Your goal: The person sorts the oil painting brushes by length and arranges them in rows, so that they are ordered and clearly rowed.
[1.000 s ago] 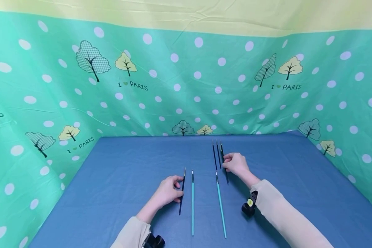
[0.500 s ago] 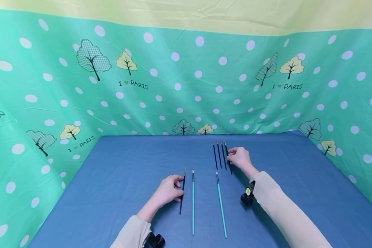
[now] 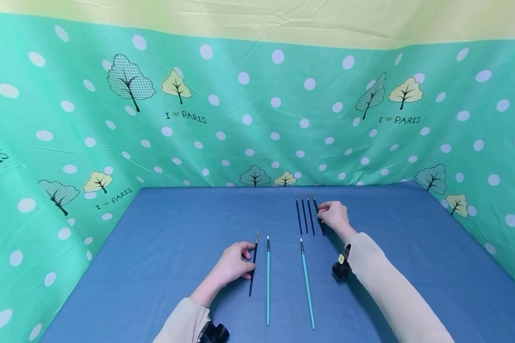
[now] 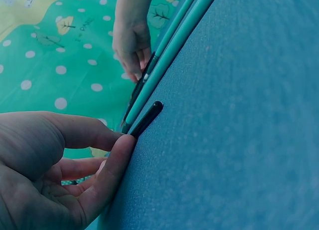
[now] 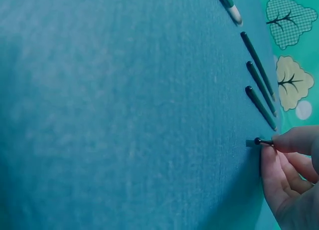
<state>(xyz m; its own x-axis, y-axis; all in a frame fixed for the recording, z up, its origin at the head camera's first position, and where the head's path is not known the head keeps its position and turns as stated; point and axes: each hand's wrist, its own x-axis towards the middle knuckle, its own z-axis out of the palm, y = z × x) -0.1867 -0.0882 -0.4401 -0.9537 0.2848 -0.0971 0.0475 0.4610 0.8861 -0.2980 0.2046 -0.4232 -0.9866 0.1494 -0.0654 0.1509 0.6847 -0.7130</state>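
Note:
My left hand (image 3: 233, 263) pinches a thin dark paintbrush (image 3: 252, 274) between thumb and fingers, its bristles pointing to the far side. In the left wrist view the black handle end (image 4: 149, 115) sticks out past the fingertips. Farther off, my right hand (image 3: 335, 215) pinches another dark paintbrush (image 3: 315, 202), at the right end of a row of three similar dark paintbrushes (image 3: 305, 215). The right wrist view shows the end of the held brush (image 5: 258, 140) close over the cloth. Two turquoise paintbrushes (image 3: 268, 286) (image 3: 307, 290) lie lengthwise between the hands.
A blue cloth (image 3: 176, 228) covers the table. Behind it and along both sides hangs a green curtain (image 3: 223, 109) with white dots and printed trees. A small black camera (image 3: 341, 267) is strapped to the right wrist, another (image 3: 214, 332) to the left.
My right hand has carried its dark paintbrush farther away and slightly right, from overlapping the row to standing apart at its right end. My left hand and its brush have stayed put.

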